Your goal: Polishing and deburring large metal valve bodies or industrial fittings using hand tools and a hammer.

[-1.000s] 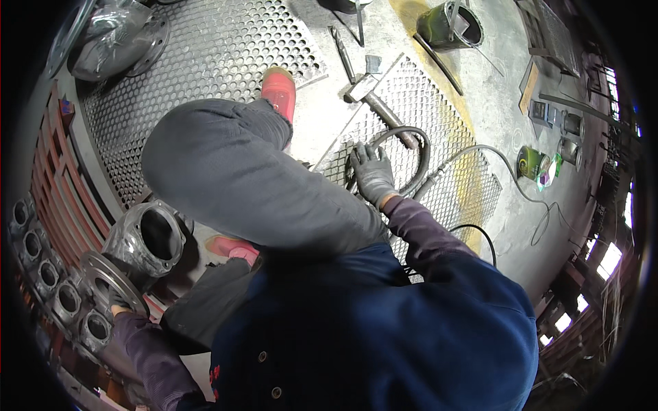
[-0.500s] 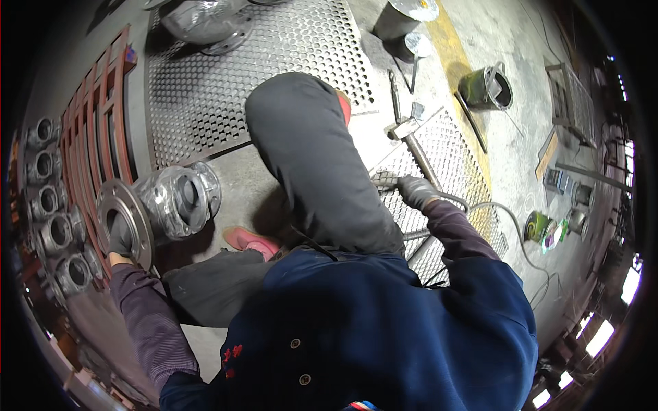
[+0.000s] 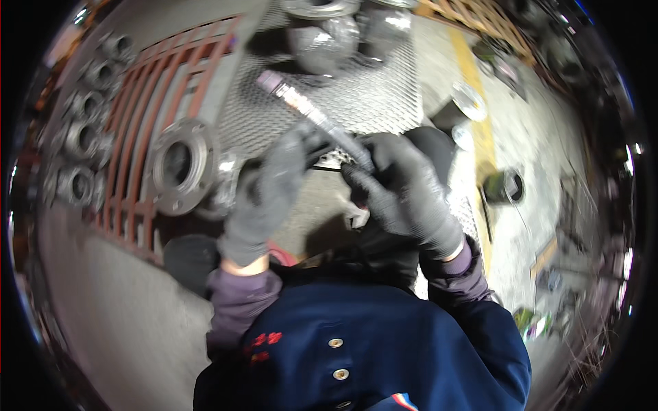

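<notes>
Both of my hands wear grey gloves and are raised in front of me. My right hand [image 3: 404, 192] grips the lower end of a long silvery rod-like tool [image 3: 312, 113] that slants up to the left. My left hand [image 3: 271, 195] closes around the same tool a little lower on the left, where a dark band crosses it. A round metal flanged valve body [image 3: 181, 164] sits just left of my left hand, on the floor. The picture is blurred, so fine detail of the tool is unclear.
A perforated metal plate [image 3: 370, 96] lies behind my hands with more grey valve bodies [image 3: 322, 34] on it. A red-brown rack [image 3: 157, 103] holds several flanged fittings [image 3: 82, 130] at the left. A yellow floor stripe [image 3: 480, 116] and small tools lie to the right.
My right hand has left the hose on the floor at the right and come up to the middle. My left hand has left the flanged valve. Both now hold the rod-like tool.
</notes>
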A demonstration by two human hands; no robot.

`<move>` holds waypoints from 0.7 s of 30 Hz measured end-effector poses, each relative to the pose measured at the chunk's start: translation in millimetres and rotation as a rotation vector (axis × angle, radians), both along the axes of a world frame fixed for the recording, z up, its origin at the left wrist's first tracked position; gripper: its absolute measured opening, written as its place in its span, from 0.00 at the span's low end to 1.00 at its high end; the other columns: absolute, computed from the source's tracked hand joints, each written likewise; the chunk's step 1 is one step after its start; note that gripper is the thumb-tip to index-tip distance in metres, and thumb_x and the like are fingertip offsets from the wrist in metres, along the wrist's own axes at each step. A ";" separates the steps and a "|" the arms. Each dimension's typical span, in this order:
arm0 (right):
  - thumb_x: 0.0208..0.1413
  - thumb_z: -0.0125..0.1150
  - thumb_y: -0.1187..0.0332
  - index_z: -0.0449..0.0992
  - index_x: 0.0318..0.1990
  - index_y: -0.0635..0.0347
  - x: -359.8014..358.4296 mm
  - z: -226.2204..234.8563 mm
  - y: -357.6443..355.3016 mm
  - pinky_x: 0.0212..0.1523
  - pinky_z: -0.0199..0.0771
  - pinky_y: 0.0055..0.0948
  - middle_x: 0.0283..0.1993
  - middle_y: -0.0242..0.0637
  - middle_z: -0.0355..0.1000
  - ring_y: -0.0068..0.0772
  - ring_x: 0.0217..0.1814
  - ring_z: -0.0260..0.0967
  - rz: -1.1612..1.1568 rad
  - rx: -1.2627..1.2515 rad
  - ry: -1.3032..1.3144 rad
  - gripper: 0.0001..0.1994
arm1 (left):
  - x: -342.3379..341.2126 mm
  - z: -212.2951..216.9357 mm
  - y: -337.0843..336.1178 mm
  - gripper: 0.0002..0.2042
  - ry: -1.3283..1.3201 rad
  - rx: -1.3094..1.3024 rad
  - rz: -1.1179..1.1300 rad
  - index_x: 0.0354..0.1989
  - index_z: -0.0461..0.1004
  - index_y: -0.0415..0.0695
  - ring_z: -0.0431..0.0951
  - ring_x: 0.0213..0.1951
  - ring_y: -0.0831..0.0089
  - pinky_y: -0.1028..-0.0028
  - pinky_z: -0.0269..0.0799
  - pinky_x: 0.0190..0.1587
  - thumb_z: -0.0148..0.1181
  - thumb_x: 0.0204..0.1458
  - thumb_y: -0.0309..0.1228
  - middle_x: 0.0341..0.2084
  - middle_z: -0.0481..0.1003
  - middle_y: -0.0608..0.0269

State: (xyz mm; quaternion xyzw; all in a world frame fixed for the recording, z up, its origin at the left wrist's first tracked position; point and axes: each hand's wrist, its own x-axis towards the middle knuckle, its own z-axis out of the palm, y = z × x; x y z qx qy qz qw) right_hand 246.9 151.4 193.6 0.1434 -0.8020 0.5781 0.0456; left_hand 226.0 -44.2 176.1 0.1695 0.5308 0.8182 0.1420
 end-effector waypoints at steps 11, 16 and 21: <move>0.53 0.61 0.67 0.71 0.35 0.64 -16.2 -60.3 -97.5 0.25 0.70 0.35 0.27 0.47 0.67 0.45 0.23 0.69 0.265 0.415 0.366 0.10 | -1.2 -42.5 -46.1 0.32 -0.096 0.169 0.405 0.22 0.75 0.33 0.78 0.43 0.61 0.67 0.64 0.57 0.33 0.65 0.46 0.34 0.79 0.47; 0.60 0.51 0.62 0.71 0.28 0.61 -13.7 -24.9 -99.4 0.13 0.59 0.22 0.21 0.35 0.67 0.22 0.13 0.58 0.495 -0.270 -1.166 0.13 | 5.8 -38.4 -53.0 0.30 -0.294 0.288 0.228 0.12 0.70 0.34 0.79 0.35 0.70 0.75 0.73 0.39 0.40 0.63 0.42 0.41 0.77 0.45; 0.63 0.46 0.60 0.70 0.38 0.64 -19.6 -39.1 -115.2 0.11 0.57 0.17 0.27 0.39 0.71 0.19 0.11 0.56 0.530 -0.406 -1.027 0.14 | -4.9 -76.2 -73.9 0.19 0.109 -0.097 0.521 0.35 0.77 0.38 0.77 0.38 0.73 0.74 0.72 0.45 0.45 0.61 0.41 0.40 0.78 0.58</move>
